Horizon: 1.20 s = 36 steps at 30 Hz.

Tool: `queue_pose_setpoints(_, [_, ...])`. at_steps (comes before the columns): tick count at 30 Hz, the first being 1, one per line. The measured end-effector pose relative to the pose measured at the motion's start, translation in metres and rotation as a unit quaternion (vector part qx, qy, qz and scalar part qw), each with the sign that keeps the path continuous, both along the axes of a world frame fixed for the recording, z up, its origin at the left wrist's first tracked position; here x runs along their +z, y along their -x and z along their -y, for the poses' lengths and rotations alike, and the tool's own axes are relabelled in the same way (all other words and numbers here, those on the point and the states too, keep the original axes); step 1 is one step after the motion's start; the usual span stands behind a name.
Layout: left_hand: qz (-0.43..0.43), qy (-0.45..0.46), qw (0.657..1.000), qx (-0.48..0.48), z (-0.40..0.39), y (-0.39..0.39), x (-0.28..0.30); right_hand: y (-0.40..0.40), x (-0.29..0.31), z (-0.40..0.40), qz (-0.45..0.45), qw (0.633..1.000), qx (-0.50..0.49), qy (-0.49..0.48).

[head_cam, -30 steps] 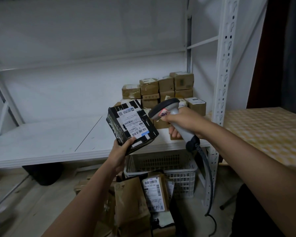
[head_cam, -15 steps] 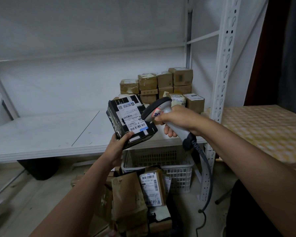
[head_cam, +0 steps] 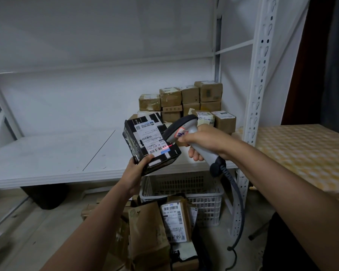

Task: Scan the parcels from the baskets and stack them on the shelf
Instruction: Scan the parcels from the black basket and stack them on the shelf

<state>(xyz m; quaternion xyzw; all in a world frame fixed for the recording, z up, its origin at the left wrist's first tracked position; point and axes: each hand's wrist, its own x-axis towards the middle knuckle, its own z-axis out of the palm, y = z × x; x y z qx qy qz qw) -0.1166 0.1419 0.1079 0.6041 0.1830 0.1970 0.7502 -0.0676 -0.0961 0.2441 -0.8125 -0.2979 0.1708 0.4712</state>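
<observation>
I count one black parcel [head_cam: 148, 142] in play, held up in front of the white shelf [head_cam: 47, 153] by my left hand [head_cam: 138, 169], whose fingers wrap its lower corner with the thumb on the face. Its white label [head_cam: 151, 136] faces me, tilted, and a single red scan line [head_cam: 167, 146] lies across the label's lower right part. My right hand [head_cam: 207, 142] is closed around the handle of one grey scanner [head_cam: 181, 128], its head just beside the parcel's right edge and aimed down at the label. One dark cable [head_cam: 238, 202] curls from the handle base towards the floor.

On the shelf behind, at the right end, I make out roughly ten stacked brown boxes [head_cam: 190, 102]; the lower ones are partly hidden by the parcel and scanner, so the count is not firm. Below the shelf stands one white basket [head_cam: 207, 204], its inside mostly hidden by the shelf edge. In front of it sits a heap of brown parcels [head_cam: 151, 231], at least three, one showing a barcode label [head_cam: 173, 222]; the heap is cut off at the bottom edge and I cannot tell what holds it. The label print is too small to read. One desk [head_cam: 305, 153] with a yellow patterned top is at the right, cut off by the frame.
</observation>
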Motion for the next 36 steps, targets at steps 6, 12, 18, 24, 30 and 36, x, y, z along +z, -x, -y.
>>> queue_pose_setpoints(6, [-0.030, 0.065, 0.995, 0.068, -0.021, 0.009, 0.007, -0.009, -0.008, -0.011, -0.010, 1.000, -0.015, 0.003])
queue_pose_setpoints(12, [-0.049, 0.090, 0.978, 0.184, -0.077, 0.010, 0.026, -0.029, -0.019, -0.040, -0.008, 0.999, -0.029, 0.025])
queue_pose_setpoints(18, [-0.186, -0.294, 0.903, 0.252, -0.132, -0.026, 0.010, -0.055, -0.032, -0.084, 0.006, 0.998, -0.025, 0.055])
queue_pose_setpoints(24, [-0.284, -0.610, 0.731, 0.118, -0.159, -0.040, -0.022, -0.081, -0.051, -0.134, -0.005, 0.995, -0.010, 0.098])
queue_pose_setpoints(30, [-0.244, -0.601, 0.727, 0.224, -0.240, -0.058, -0.023, -0.121, -0.070, -0.186, -0.010, 0.993, 0.005, 0.117])
queue_pose_setpoints(36, [-0.178, -0.558, 0.765, 0.270, -0.293, -0.126, -0.021, -0.162, -0.095, -0.236, -0.041, 0.992, 0.001, 0.118])
